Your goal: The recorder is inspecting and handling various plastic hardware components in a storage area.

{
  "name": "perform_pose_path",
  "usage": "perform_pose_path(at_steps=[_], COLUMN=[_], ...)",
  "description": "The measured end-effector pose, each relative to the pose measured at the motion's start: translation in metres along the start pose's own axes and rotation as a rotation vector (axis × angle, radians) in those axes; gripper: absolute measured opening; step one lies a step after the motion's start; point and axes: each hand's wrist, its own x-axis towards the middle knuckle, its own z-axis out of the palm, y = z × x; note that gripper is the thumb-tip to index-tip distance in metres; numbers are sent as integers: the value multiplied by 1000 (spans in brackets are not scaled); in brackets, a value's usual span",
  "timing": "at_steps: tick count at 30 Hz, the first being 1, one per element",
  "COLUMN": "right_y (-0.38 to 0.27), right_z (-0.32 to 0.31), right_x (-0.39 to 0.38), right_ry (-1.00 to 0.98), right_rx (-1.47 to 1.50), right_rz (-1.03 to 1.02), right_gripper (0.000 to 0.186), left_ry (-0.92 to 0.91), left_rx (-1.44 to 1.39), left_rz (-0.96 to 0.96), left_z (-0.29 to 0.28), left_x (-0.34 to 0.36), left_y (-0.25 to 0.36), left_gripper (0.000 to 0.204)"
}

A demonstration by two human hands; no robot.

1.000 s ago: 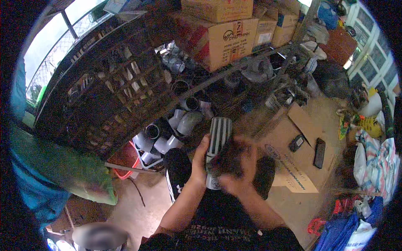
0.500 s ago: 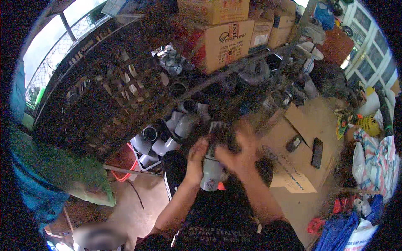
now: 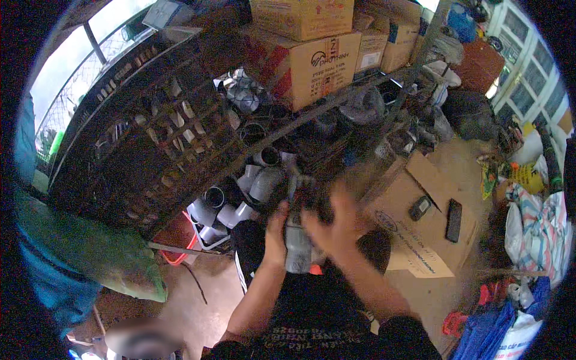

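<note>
A grey plastic pipe fitting (image 3: 298,250) stands upright in front of my chest, its wider part at the bottom. My left hand (image 3: 276,235) is closed around its left side. The upper end of the fitting is dark and blurred, so I cannot make out what sits there. My right hand (image 3: 332,224) is at its upper right side, fingers apart and smeared by motion, some fingertips close to or touching it.
Grey pipe elbows (image 3: 264,183) fill a crate ahead on the left, beside a red basket (image 3: 182,240). A dark rack (image 3: 174,126) of small parts stands behind. At right, a phone (image 3: 454,220) and a small dark device (image 3: 420,207) lie on flattened cardboard (image 3: 393,225).
The fitting has turned slightly and stands straighter, still in my left hand. My right hand has shifted a little left and down against its upper part.
</note>
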Motion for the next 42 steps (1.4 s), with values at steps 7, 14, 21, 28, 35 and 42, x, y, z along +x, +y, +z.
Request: perform_pose_path(at_steps=[7, 14, 21, 28, 35, 42], right_y=[-7, 2, 23, 18, 14, 36], right_z=[-2, -18, -6, -12, -11, -15], right_x=[-60, -44, -62, -59, -55, -68], right_ry=[-237, -614, -474, -430, -374, -483], right_rx=[676, 555, 700, 180, -84, 207], right_rz=[644, 908, 680, 341, 306, 445], right_gripper=[76, 88, 76, 75, 78, 86], left_ry=[260, 108, -173, -75, 114, -291], left_rx=[35, 136, 204, 260, 407, 47], left_rz=[191, 361, 326, 360, 499, 74], left_z=[-1, 11, -4, 7, 13, -22], left_x=[6, -10, -8, -4, 5, 19], left_y=[13, 11, 27, 25, 9, 31], left_gripper=[53, 60, 52, 42, 43, 69])
